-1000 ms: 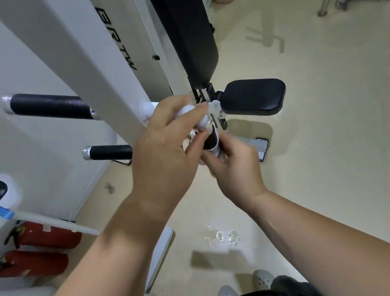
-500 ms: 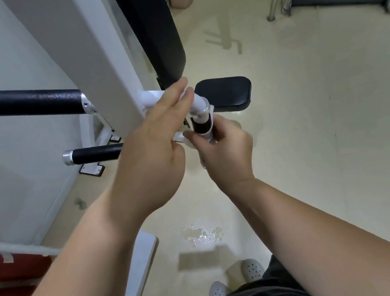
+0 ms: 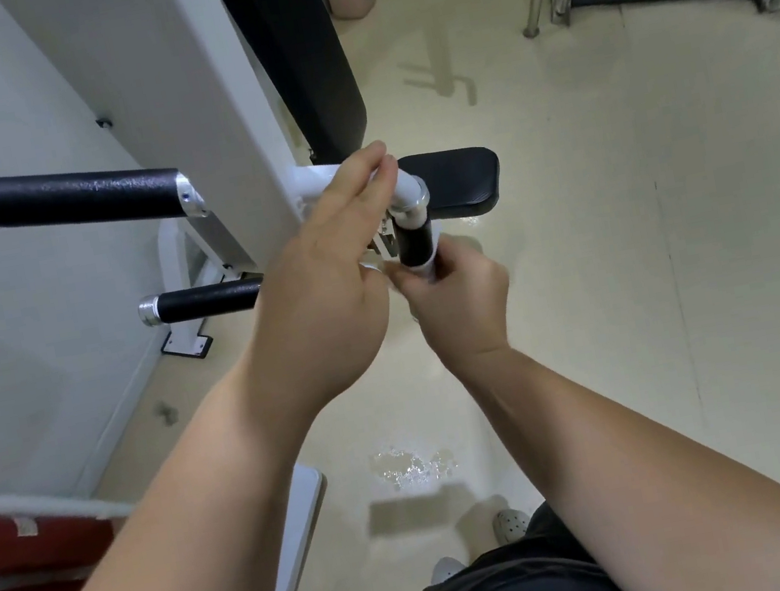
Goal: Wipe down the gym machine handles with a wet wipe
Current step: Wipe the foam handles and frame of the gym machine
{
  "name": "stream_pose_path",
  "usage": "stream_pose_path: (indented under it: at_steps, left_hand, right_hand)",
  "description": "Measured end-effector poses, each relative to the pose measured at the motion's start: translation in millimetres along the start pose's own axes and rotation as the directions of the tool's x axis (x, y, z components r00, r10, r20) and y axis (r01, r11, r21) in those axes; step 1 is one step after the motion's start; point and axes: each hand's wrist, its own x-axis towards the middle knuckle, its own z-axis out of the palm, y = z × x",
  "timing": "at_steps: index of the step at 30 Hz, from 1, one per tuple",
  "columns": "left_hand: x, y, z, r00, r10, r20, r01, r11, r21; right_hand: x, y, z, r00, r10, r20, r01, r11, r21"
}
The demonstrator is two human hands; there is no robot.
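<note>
The lower end of the short black padded handle (image 3: 414,244) is gripped by the right hand (image 3: 459,301), and a white wet wipe (image 3: 430,268) is pressed round it by the curled fingers. The left hand (image 3: 322,276) is laid, fingers nearly straight, over the white steel tube (image 3: 307,177) above. The handle's long axis is seen upright, its free end pointing down at the beige floor (image 3: 630,253). A long black textured handle (image 3: 78,196) and a shorter black handle (image 3: 209,300) are set level, pointing left. The label on a red fire extinguisher (image 3: 31,546) cannot be read.
</note>
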Motion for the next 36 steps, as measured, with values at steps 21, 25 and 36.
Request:
stream_pose_path:
  at_steps: [21, 25, 36]
  left_hand:
    - [-16.2, 12.0, 17.2, 0.984, -0.043, -0.171, 0.035, 0.998, -0.050]
    - [-15.4, 17.1, 23.9, 0.974, -0.049, -0.223, 0.038, 0.998, -0.051]
    - [9.8, 49.5, 61.8, 0.839, -0.364, -0.404, 0.371, 0.926, -0.063]
  right_hand:
    - [1.7, 11.3, -56.5, 0.781, -0.341, 0.523, 0.402, 0.916, -0.004]
    - [5.0, 15.9, -54.7, 0.785, -0.450, 0.426, 0.476, 0.878, 0.051]
    - [79.4, 40.4, -37.5, 0.586, -0.436, 0.683, 0.316, 0.899, 0.302]
